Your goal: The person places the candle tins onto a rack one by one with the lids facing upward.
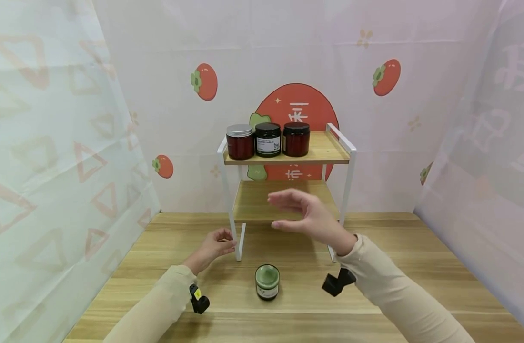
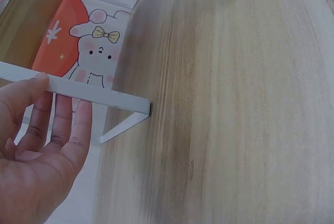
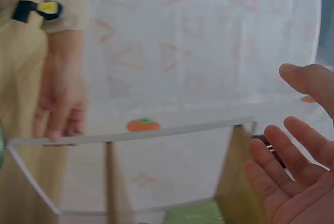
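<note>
A two-tier shelf rack [image 1: 330, 145] with wooden boards and a white metal frame stands on the table. My left hand [image 1: 215, 245] pinches its front left leg [image 2: 104, 94] low down, thumb on one side and fingers on the other. In the air before the lower board [image 1: 253, 200], my right hand [image 1: 309, 216] holds nothing, with thumb and fingers spread apart. A green candle in a glass jar [image 1: 267, 282], without a lid, stands upright on the table in front of the rack, below and to the left of the right hand.
On the rack's top board, toward the left, stand a dark red jar with a silver lid [image 1: 240, 143], a dark green jar with a white label [image 1: 268, 140] and a dark red jar with a black lid [image 1: 296, 140]. Printed cloth walls [image 1: 167, 95] enclose the table [image 1: 386, 267].
</note>
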A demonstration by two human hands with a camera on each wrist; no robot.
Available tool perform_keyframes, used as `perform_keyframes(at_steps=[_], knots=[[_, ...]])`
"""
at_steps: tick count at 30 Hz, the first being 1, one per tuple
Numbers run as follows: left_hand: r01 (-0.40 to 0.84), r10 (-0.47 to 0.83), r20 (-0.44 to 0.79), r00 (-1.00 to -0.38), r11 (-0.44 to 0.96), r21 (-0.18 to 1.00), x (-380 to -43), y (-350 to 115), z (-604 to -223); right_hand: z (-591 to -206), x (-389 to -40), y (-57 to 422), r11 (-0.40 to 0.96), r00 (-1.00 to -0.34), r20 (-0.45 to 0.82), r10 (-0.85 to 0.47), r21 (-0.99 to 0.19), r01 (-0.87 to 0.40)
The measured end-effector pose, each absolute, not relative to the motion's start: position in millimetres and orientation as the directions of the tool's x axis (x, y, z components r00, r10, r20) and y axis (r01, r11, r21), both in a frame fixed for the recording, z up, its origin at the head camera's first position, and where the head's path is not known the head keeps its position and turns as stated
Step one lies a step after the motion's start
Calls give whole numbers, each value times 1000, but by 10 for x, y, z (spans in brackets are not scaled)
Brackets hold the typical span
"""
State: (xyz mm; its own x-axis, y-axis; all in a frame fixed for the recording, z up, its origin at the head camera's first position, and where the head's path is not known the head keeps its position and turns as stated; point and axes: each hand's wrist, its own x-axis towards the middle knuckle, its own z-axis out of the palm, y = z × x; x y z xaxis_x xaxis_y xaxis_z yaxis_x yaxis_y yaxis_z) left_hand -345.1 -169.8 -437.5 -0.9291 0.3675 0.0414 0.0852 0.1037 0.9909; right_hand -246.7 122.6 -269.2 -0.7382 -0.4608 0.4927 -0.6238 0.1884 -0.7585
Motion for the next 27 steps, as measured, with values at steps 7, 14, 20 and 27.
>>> perform_keyframes(at_steps=[7, 14, 20, 27], knots=[[86, 372, 42, -927, 103, 991, -3447, -1702, -4366, -3149, -2541, 1150, 263, -768, 371, -523, -787, -559], [89, 364, 42, -930, 113, 990, -3432, -1696, -4353, -3494, -2569, 1105, 340, -801, 271, -534, -799, -496], [91, 362, 45, -931, 109, 990, -3433, -1690, -4357, -3744, -2578, 1084, 383, -818, 210, -536, -803, -457], [89, 366, 44, -930, 108, 990, -3432, -1698, -4358, -3974, -2622, 1068, 414, -820, 157, -550, -802, -431]])
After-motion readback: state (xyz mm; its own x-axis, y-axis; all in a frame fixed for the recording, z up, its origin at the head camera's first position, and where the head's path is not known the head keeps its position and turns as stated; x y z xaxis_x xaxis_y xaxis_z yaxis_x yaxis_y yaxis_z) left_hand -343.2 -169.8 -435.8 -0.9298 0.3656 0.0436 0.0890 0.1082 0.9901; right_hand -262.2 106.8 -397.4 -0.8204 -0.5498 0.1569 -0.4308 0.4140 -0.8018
